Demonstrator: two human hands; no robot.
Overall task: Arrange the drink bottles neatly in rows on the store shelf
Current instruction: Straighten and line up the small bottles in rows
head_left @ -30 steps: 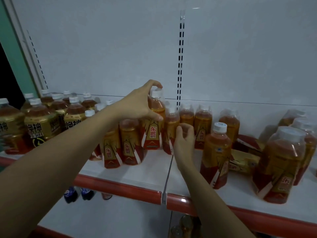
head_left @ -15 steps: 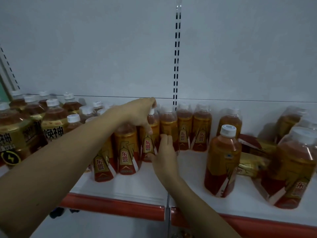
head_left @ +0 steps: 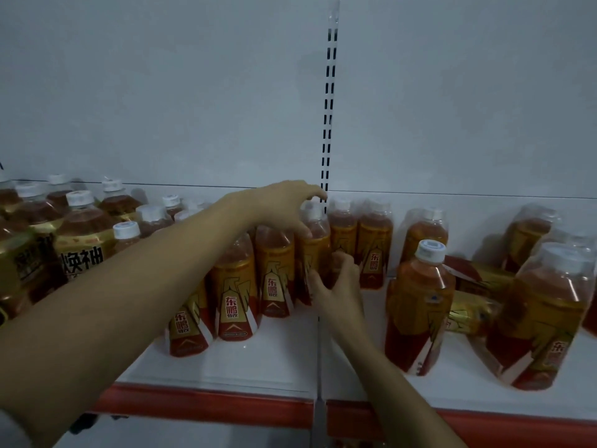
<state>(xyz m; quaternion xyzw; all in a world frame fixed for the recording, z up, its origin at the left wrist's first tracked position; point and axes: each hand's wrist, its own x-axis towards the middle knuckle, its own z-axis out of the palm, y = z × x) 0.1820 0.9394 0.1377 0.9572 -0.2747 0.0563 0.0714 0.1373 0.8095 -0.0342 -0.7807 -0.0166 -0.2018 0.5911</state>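
— Bottles, then: which one is being handled?

— An amber drink bottle (head_left: 315,253) with a red and gold label, standing on the white shelf (head_left: 258,360) right at the seam between two shelf boards. The left hand (head_left: 284,205) comes over from above, fingers curled round the bottle's cap and shoulder, thumb on the near side. The right hand (head_left: 336,286) reaches up from below and pinches the same bottle low on its label between thumb and curled fingers.

— What crowds the grip?

— Directly left of it, three like bottles (head_left: 274,273) stand in a diagonal line running toward the shelf's front edge, the nearest touching the held one. Just right of the grip stand two more bottles (head_left: 371,250), close together near the back wall. Further right, a taller bottle with a white cap (head_left: 420,305) stands alone nearer the front, and behind it a bottle lies on its side (head_left: 475,295). Past that, a big bottle (head_left: 546,318) stands at the right edge.

— And left of the forearm?

— A cluster of squatter gold-labelled bottles (head_left: 82,234) with white caps, well apart from the grip; the left forearm hides some of them.

— Behind?

— A white back panel with a slotted upright (head_left: 328,124) rising straight above the left hand's fingertips. A red strip (head_left: 210,405) edges the shelf below both wrists.
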